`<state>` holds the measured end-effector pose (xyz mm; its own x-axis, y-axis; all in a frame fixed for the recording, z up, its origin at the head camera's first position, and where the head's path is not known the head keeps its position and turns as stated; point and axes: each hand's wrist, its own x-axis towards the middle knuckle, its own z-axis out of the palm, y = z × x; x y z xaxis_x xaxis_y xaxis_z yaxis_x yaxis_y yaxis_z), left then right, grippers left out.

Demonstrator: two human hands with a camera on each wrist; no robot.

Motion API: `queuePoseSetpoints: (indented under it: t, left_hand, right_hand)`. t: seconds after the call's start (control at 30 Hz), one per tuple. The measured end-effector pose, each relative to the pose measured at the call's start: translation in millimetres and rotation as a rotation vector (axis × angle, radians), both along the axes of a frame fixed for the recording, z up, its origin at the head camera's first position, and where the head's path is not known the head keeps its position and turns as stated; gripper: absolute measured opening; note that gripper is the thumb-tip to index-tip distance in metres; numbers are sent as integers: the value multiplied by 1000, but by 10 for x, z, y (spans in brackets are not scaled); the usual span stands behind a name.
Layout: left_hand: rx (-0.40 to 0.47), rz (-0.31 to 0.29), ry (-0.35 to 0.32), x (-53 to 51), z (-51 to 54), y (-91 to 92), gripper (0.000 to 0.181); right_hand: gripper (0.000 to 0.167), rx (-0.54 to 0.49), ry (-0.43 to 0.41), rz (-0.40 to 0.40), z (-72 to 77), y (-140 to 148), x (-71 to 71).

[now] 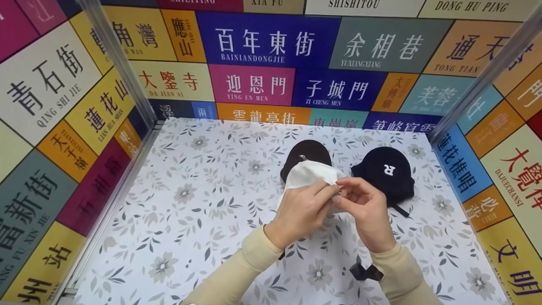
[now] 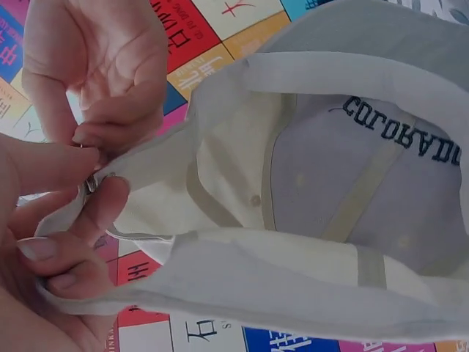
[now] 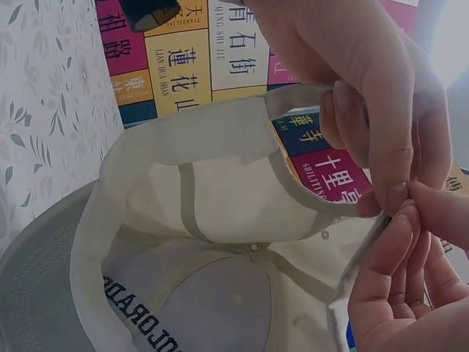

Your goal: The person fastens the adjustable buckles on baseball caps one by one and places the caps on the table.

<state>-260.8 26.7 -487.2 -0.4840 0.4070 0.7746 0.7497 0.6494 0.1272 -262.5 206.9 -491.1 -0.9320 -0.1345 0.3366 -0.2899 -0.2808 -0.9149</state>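
Note:
Both hands work at the back strap of a white cap (image 1: 311, 173) held up above the table. My left hand (image 1: 300, 214) grips the strap (image 2: 124, 299), its fingers curled round it. Thumb and fingertips of my right hand (image 1: 370, 207) pinch the strap end near a small metal buckle (image 2: 91, 181). In both wrist views the cap's opening faces the camera, showing a pale lining and dark lettering (image 3: 143, 315) inside the front. Fingers partly hide the buckle, so how the strap runs through it is unclear.
Behind the white cap lies a dark brown cap (image 1: 307, 150). To the right sits a black cap (image 1: 383, 171) with a white letter and a loose strap. A flower-patterned cloth (image 1: 190, 212) covers the table; sign-printed walls (image 1: 266, 42) enclose it on three sides.

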Motion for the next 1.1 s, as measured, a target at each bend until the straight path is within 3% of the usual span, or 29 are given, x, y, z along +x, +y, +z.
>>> queuePoseSetpoints:
  t: [0.13,0.43,1.1]
  left_hand:
    - [36,5,41,-16,-19,-14,14]
    - [67,60,50,-14,-45,-28,13]
    - [88,50,43,-4,-69,-59,16]
  right_hand:
    - [34,33,-7,-19,-26,13,-15]
    - [20,174,-39,-35,-37,28,-32]
    - [15,94,-10,-27,-44,62,-26]
